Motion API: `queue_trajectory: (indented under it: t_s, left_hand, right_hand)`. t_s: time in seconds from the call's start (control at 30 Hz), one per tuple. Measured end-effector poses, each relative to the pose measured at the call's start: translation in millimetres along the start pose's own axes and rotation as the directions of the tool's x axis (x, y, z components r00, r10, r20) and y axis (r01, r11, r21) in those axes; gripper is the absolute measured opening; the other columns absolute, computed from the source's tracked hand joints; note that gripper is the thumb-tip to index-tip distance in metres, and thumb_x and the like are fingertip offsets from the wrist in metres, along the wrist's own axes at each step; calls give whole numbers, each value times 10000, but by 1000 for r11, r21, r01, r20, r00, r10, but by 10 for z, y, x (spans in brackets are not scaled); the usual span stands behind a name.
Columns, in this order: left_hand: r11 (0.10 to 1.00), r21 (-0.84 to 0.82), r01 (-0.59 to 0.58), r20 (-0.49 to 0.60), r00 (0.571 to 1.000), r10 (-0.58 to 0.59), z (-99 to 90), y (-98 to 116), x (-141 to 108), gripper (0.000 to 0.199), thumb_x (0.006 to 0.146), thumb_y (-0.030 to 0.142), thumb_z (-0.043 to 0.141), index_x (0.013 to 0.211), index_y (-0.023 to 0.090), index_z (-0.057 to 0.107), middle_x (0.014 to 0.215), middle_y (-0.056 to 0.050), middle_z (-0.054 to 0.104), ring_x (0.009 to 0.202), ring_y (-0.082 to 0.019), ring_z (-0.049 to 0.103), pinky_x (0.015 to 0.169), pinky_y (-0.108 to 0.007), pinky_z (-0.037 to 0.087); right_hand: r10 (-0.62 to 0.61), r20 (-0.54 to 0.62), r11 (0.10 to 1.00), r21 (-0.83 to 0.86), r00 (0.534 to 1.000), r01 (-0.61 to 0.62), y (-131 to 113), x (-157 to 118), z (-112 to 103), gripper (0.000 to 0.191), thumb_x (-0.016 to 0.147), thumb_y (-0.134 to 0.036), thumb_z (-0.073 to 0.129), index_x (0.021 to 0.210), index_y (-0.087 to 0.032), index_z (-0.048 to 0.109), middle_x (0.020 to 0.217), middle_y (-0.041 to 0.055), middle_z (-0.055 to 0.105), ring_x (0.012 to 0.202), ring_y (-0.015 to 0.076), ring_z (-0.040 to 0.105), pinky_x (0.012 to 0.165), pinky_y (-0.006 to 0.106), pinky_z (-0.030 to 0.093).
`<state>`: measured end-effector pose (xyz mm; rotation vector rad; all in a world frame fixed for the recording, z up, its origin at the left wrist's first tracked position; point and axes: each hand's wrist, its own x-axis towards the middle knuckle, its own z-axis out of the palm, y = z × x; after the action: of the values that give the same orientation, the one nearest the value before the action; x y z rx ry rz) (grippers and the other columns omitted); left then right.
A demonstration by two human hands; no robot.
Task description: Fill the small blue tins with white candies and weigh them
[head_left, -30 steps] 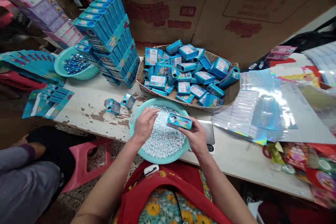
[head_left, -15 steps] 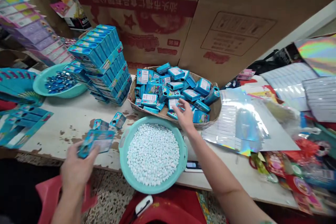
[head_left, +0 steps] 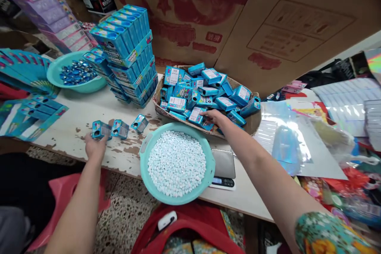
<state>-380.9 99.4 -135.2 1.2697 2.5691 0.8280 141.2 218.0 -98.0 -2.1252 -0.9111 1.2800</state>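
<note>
My left hand [head_left: 97,145] is closed round a small blue candy box [head_left: 100,130] standing on the worn tabletop. To its right stand two more such boxes, a near candy box [head_left: 120,129] and a farther candy box [head_left: 139,123]. My right hand [head_left: 216,117] reaches into a cut-down cardboard tray [head_left: 253,125] heaped with blue candy boxes. Its fingers are curled at a candy box [head_left: 195,115] near the front rim; some fingertips are hidden. Between my arms sits a turquoise basin [head_left: 143,166] full of small white candies [head_left: 177,162].
Stacked blue display packs [head_left: 127,51] rise behind, beside a bowl [head_left: 80,87] of shiny blue pieces. A digital scale [head_left: 223,164] lies right of the basin. A large carton [head_left: 190,16] walls the back. Plastic sheets [head_left: 297,143] and bags cover the right side.
My left hand has set the blurred blue box down upright in line with the other two. My right hand has lowered onto the boxes in the tray. The view has shifted slightly.
</note>
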Motion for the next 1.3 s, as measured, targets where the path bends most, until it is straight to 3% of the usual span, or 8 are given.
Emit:
queue_trajectory:
  t_s: [0.17,0.4,0.57,0.77,0.9,1.07,1.17,1.3]
  left_hand:
    - [939,-37,-341,-146,932,333,-176,461,-1136,519,850,379,528,1283,101,460,1222,-184,544,1168,-313,492,993,-489,386]
    - [304,-302,-904,438,151,886,36,1215,-2731,599,852,521,485,1412,359,350,1506,-34,299,1378,-332,247,1124,-523,159]
    - [215,-355,-910,522,-1,853,287,1324,-2605,518,877,510,451,1375,374,408,1501,-28,306,1388,-336,198,1106,-583,60]
    - [428,-280,-859,584,201,786,671,1550,-2311,442,856,303,517,1293,240,518,1409,-133,418,1335,-360,274,1055,-591,184]
    - [786,-491,-376,640,457,618,793,1706,-2227,326,707,221,675,1032,234,656,1299,-123,521,1274,-361,340,1029,-536,250]
    - [839,-544,3,634,657,408,741,1772,-2285,147,624,233,719,749,225,640,984,-83,604,1115,-317,481,893,-387,408]
    - [771,-569,286,687,681,255,623,1765,-2314,175,629,286,714,720,199,593,800,-62,586,859,-243,581,667,-286,463]
    - [538,-541,647,823,539,180,421,1745,-2285,294,693,385,657,880,173,578,746,-54,606,539,-150,552,423,-210,380]
  right_hand:
    - [-191,6,968,169,982,188,41,-370,-326,387,534,-241,855,760,-171,548,679,0,641,667,179,634,614,326,531]
    - [-582,-175,700,388,794,599,283,-1312,-665,450,579,-263,808,973,-215,597,927,1,681,875,177,626,828,327,489]
    - [-418,-193,526,745,888,410,635,-1875,-790,348,677,-259,732,1003,-250,611,1016,0,696,882,175,651,741,324,522]
    - [-91,-145,390,905,985,169,1101,-2201,-743,212,665,-227,691,876,-229,663,906,-23,730,868,160,669,772,296,543]
    - [-64,-108,466,876,992,125,1201,-2364,-570,230,658,-280,738,871,-230,669,865,-17,731,798,188,681,750,342,562]
    - [-182,-72,610,774,981,170,1171,-2526,-352,280,631,-331,783,849,-238,634,856,2,717,747,215,675,665,368,564]
    - [-212,-74,635,747,975,195,1173,-2556,-248,312,614,-340,795,853,-249,616,831,-12,705,710,195,657,636,343,549]
    - [-266,-67,691,683,962,238,1213,-2551,-153,367,608,-351,801,900,-237,609,819,-19,682,722,178,626,660,316,517]
